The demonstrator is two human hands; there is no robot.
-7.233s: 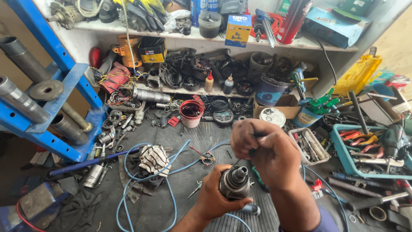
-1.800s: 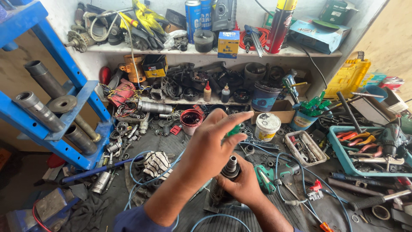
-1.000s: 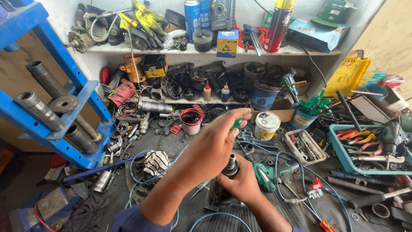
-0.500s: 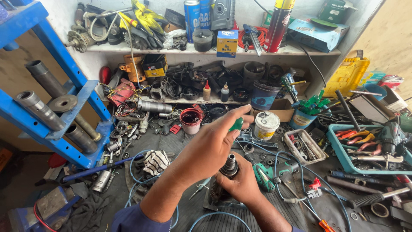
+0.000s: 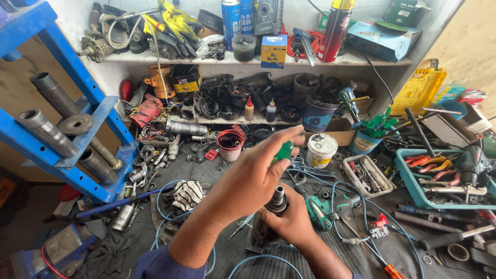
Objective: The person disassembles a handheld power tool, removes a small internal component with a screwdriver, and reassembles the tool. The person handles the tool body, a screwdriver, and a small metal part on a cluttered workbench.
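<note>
From the head camera, your left hand [image 5: 253, 178] reaches across your body over the middle of the bench, its fingers curled shut around a green-handled tool [image 5: 283, 152], of which only the green grip shows between thumb and forefinger; you cannot tell what kind of tip it has. Your right hand [image 5: 294, 223] sits lower, just beneath the left, with its fingers wrapped closed around a dark cylindrical motor part [image 5: 268, 217] that stands upright on the black rubber mat [image 5: 289, 263], its stepped metal shaft end poking up between both hands. A blue hose [image 5: 170, 206] loops over the mat to the left of your forearm, near a striped rag [image 5: 187, 194]. Just right of your right hand lies a green power tool [image 5: 318, 212]. Beyond your left hand, toward the wall, stand a red cup [image 5: 230, 144] and a white lidded tub [image 5: 321, 150], well apart from each other. A teal tray [image 5: 408, 178] with pliers sits at the far right, and a small wire basket [image 5: 371, 175] of small parts lies between it and the tub. A blue press frame [image 5: 67, 93] with steel tubes stands at the left. Two wall shelves [image 5: 248, 58] above the bench are crowded with spray cans, boxes and dark parts.
</note>
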